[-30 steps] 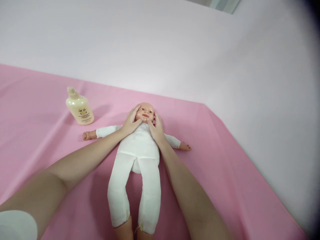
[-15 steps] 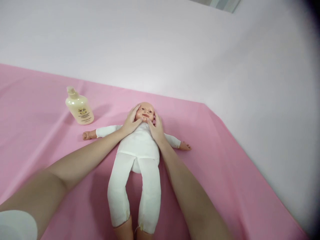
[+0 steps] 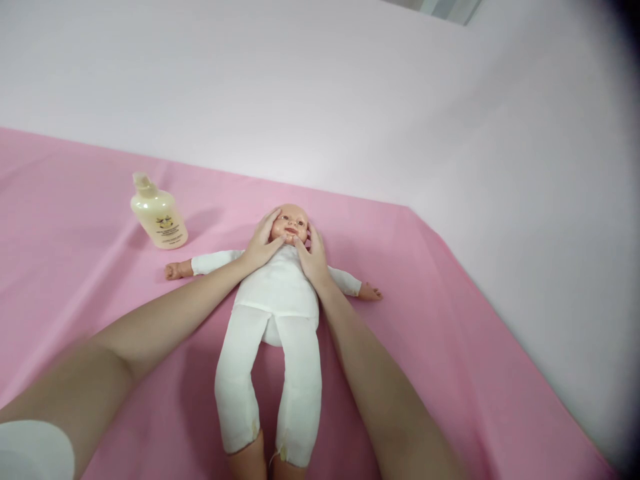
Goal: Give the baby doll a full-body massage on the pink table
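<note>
Near the middle of the frame a baby doll with a hard plastic head and a soft white cloth body [image 3: 278,293] lies on its back on a pink sheet [image 3: 450,347] that covers the surface, its head toward the top of the picture, its arms spread out to either side and its legs running down to the lower edge. Both bare forearms reach in from the bottom corners and meet at the doll's head. The left hand [image 3: 261,245] lies flat on the doll's upper chest and shoulder, its fingers loosely spread and laid up along the cheek on the left side of the picture, the thumb pointing in under the chin. The right hand [image 3: 313,259] mirrors it on the other side, palm on the chest, fingers lying along the opposite cheek, thumb angled in toward the chin. Neither hand is closed around anything; both are open and cup the face lightly between them. In the upper left of the frame, well apart from the hands, a squat cream-coloured plastic bottle with a pale cap [image 3: 159,217] stands on the sheet, beyond the doll's outstretched arm. A plain pale wall [image 3: 320,87] fills the top of the picture.
</note>
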Demonstrator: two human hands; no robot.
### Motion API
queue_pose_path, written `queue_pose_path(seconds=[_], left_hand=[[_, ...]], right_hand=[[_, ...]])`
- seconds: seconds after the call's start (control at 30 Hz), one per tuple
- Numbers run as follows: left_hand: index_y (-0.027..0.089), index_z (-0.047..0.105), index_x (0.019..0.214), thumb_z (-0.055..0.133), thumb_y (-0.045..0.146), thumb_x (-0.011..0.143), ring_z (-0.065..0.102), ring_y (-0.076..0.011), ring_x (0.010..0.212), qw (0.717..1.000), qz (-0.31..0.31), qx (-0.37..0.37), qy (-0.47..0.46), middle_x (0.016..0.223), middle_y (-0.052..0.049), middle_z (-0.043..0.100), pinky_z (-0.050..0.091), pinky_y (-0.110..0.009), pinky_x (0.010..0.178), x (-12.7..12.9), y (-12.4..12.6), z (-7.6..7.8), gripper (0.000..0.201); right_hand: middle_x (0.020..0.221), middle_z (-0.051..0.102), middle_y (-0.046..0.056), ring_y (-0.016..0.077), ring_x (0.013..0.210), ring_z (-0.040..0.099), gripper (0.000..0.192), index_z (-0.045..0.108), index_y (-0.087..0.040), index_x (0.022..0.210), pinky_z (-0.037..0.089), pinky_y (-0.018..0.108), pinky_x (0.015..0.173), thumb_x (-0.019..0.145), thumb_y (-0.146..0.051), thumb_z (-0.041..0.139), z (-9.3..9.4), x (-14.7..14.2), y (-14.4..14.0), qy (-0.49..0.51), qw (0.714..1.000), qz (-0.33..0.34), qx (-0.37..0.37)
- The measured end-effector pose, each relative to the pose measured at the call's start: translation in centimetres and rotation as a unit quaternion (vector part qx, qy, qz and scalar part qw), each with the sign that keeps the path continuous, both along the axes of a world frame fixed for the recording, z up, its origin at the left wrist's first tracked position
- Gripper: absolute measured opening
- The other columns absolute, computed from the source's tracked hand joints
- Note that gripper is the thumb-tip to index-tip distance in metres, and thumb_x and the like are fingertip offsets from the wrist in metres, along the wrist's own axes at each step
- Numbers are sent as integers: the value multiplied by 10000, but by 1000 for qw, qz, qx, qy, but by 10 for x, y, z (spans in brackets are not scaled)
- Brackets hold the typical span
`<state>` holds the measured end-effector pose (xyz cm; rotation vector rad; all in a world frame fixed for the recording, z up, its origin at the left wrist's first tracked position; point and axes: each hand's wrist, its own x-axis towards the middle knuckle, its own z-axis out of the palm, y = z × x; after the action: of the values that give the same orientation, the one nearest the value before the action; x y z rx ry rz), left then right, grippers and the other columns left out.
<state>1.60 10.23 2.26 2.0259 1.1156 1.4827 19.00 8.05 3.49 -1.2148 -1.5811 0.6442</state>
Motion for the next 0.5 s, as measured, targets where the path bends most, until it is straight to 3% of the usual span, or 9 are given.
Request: queue_pose_path(seconds=[0.5], left_hand=[[220,378,1501,576,466,926,373,-309,1482,1000,2,5,-8,1582,-156,406,267,-546,1243,0,0,-1,657]], right_hand=[[1464,517,151,291,1348,513,680,432,-215,1484,450,480,1122,904,-545,560,-1,0,1,10,1000,3,11]])
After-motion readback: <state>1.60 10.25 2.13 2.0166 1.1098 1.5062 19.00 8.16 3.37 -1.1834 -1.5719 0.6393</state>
